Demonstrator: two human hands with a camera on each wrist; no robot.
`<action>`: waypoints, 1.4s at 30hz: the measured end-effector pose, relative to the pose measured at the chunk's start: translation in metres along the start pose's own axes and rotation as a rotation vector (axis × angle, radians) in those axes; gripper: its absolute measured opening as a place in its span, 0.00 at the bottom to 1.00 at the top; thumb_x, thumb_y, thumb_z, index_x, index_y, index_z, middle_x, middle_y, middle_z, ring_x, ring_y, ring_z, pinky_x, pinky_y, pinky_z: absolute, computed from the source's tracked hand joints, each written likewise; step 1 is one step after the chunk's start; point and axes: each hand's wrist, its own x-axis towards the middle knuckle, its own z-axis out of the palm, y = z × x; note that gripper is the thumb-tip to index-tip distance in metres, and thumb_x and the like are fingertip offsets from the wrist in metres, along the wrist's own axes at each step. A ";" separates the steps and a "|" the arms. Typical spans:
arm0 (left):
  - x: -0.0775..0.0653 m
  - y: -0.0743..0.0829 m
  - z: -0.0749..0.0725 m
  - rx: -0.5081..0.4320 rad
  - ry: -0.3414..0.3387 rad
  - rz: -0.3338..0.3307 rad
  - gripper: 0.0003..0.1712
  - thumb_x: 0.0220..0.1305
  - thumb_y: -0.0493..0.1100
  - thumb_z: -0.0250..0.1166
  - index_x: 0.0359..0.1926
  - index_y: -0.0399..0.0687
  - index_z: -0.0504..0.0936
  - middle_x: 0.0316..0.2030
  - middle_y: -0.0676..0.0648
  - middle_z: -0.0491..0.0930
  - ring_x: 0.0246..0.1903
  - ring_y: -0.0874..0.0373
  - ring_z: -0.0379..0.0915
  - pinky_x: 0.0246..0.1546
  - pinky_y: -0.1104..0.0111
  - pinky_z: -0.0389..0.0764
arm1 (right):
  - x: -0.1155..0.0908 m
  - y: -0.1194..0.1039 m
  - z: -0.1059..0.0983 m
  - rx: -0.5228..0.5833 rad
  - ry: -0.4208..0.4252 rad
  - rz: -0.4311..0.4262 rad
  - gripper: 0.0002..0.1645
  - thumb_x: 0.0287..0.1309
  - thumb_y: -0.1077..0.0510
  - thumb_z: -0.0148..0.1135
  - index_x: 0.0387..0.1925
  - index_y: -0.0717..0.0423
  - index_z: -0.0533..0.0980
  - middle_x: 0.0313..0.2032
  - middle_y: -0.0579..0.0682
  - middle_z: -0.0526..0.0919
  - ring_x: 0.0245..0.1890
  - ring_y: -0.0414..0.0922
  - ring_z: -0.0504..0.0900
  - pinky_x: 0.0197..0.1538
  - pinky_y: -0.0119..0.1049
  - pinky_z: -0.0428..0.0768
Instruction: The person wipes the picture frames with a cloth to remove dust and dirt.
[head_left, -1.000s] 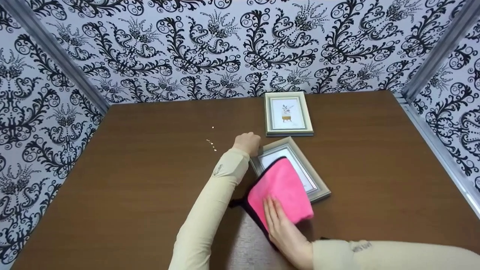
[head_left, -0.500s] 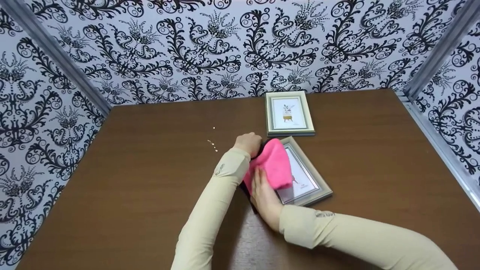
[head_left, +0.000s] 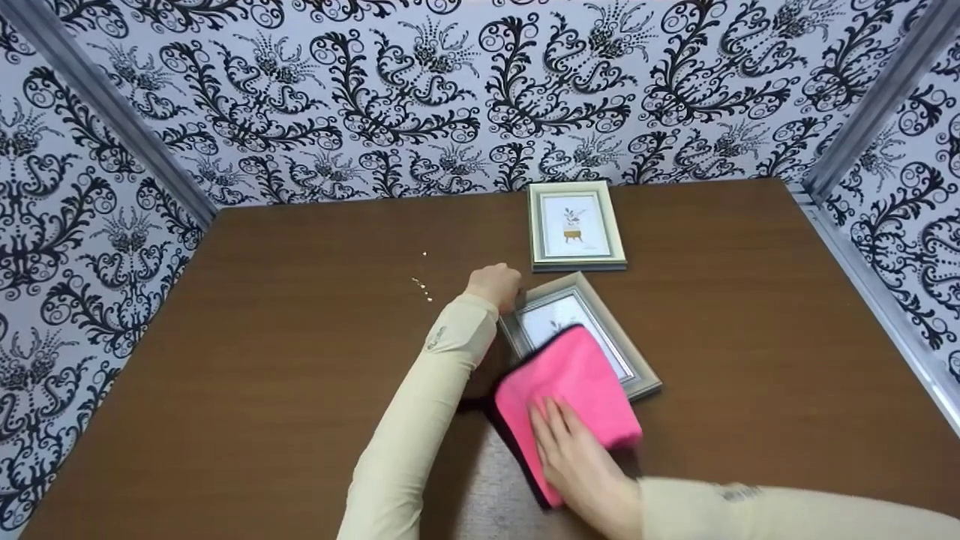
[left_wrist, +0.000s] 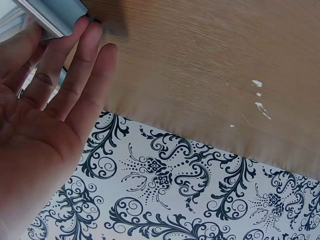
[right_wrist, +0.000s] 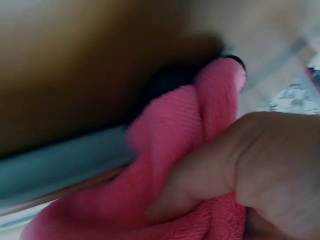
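A silver-beige picture frame (head_left: 621, 351) lies at an angle on the brown table. My left hand (head_left: 495, 288) holds its upper left corner; in the left wrist view the thumb and fingertips pinch the frame's edge (left_wrist: 59, 17). Over the lower left part of the frame is a folded pink cloth (head_left: 574, 382) with black edging. My right hand (head_left: 579, 459) presses on the cloth with long fingers. From the right wrist, the thumb (right_wrist: 200, 182) grips bunched pink fabric (right_wrist: 170, 120) beside the frame's side. The cloth hides part of the picture.
Behind the held frame, a second picture frame (head_left: 615, 225), pale-edged, lies near the back wall. Small white marks (head_left: 422, 288) show on the table (head_left: 300, 337) left of the left hand. Black-and-white patterned walls (head_left: 420, 97) with metal corner posts (head_left: 877, 97) enclose the table.
The right hand and cloth went up and left across the frame toward the left hand, then came back down and right. The left hand stays on the corner.
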 end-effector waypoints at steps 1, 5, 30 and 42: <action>0.000 0.000 0.000 0.006 -0.002 0.002 0.13 0.53 0.38 0.59 0.41 0.48 0.82 0.41 0.45 0.78 0.40 0.50 0.75 0.35 0.57 0.77 | -0.004 -0.002 -0.001 0.007 0.014 -0.006 0.26 0.57 0.43 0.44 0.52 0.48 0.74 0.57 0.54 0.68 0.57 0.54 0.65 0.58 0.48 0.60; 0.000 0.000 -0.001 0.017 -0.005 0.004 0.12 0.54 0.38 0.59 0.41 0.48 0.82 0.40 0.45 0.78 0.39 0.51 0.75 0.34 0.58 0.77 | -0.008 -0.004 -0.006 0.046 0.014 -0.006 0.24 0.57 0.46 0.45 0.51 0.49 0.75 0.56 0.55 0.69 0.56 0.55 0.66 0.57 0.48 0.61; 0.001 0.002 0.001 0.022 0.030 0.004 0.11 0.52 0.39 0.59 0.37 0.48 0.82 0.40 0.45 0.78 0.39 0.50 0.75 0.34 0.57 0.77 | 0.049 0.060 0.040 0.753 0.224 -0.017 0.35 0.36 0.65 0.65 0.53 0.63 0.70 0.55 0.61 0.69 0.54 0.54 0.68 0.38 0.41 0.78; 0.002 -0.001 0.002 0.028 0.025 0.020 0.13 0.52 0.38 0.58 0.39 0.46 0.82 0.39 0.44 0.78 0.38 0.49 0.75 0.33 0.57 0.77 | -0.022 0.055 0.013 0.877 0.109 -0.195 0.35 0.41 0.73 0.55 0.57 0.62 0.67 0.58 0.60 0.66 0.57 0.54 0.66 0.56 0.43 0.65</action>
